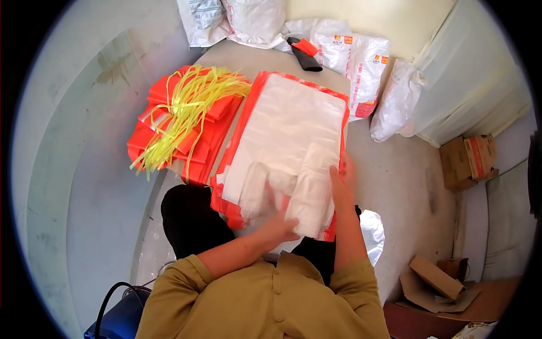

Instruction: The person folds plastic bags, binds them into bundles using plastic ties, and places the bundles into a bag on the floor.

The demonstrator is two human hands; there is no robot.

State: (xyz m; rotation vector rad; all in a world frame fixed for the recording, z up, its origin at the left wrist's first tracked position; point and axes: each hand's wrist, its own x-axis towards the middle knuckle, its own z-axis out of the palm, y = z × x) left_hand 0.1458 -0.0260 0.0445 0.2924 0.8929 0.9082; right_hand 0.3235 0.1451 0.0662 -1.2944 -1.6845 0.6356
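Observation:
A folded bundle of whitish, see-through plastic bag [311,189] lies slantwise over the near right part of a stack of clear plastic bags [293,113]. My left hand [278,230] grips its lower left corner. Along its right edge, my right hand [343,183] has its fingers pressed against the plastic, with the thumb on top. Left of the bundle, another rolled-looking fold of the same plastic [254,185] rests on the stack. Red plastic sheets [227,210] show around and beneath the stack's edges.
A pile of red plastic bags [212,148] with yellow ties [189,107] lies to the left. White printed sacks [367,68] and a black roll [307,58] stand at the far side. Cardboard boxes [467,161] are at the right, with cardboard pieces [437,288] below.

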